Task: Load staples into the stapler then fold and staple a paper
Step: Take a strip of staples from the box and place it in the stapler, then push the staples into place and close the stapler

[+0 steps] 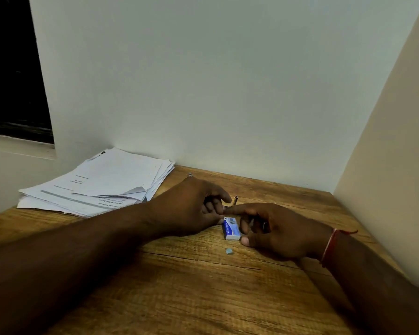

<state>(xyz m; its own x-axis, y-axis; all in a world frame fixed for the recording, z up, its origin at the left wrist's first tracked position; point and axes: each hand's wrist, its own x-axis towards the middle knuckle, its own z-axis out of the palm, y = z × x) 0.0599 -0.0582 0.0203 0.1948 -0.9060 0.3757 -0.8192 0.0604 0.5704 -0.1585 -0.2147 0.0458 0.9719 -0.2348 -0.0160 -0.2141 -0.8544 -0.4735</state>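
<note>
My left hand (194, 206) lies on the wooden table (203, 286), its fingers curled round a mostly hidden stapler. Only a metal part of the stapler (235, 200) sticks up between my hands. My right hand (278, 232) stretches its index finger to that metal part and touches it. Its other fingers hang loosely curled, and the thumb rests by the near corner of a small blue staple box (231, 228) lying flat between the hands. A tiny grey strip of staples (228, 251) lies just in front of the box. A stack of printed papers (107, 182) sits at the back left.
The table stands in a corner, with a white wall (228, 93) behind and a beige side wall (392, 165) close on the right. A small metal bit (190, 175) shows just behind my left hand. A dark window (12, 68) is at upper left.
</note>
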